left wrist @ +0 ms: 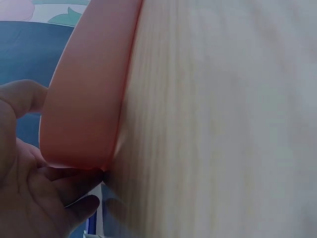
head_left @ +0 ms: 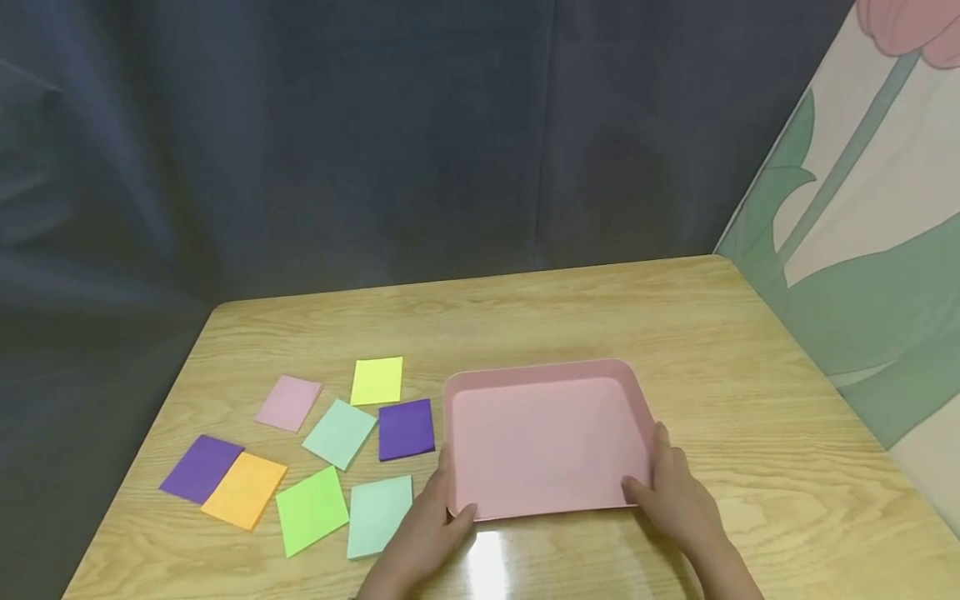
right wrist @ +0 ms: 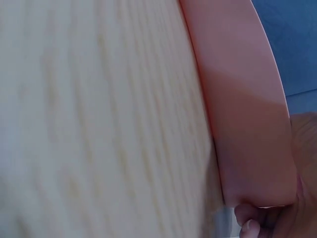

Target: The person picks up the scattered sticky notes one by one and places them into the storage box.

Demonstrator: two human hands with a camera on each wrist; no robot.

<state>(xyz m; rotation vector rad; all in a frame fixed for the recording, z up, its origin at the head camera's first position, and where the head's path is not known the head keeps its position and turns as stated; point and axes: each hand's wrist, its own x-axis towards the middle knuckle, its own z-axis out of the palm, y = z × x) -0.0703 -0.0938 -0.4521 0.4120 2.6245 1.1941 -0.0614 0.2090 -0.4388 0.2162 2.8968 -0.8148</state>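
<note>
A shallow pink tray with a low rim and nothing in it lies on the wooden table. My left hand grips its near left corner, the thumb at the near edge and the fingers along the left side. At the near right corner my right hand holds it the same way, its thumb over the rim. From the left wrist view, the fingers curl against the outside of the tray wall. In the right wrist view, the tray wall stands low over the wood, with fingers bent round its end.
Left of the tray lie several square sticky-note pads: purple, yellow, pink, mint, lime green and orange. A dark curtain hangs behind the table; a flower-patterned cloth is at right.
</note>
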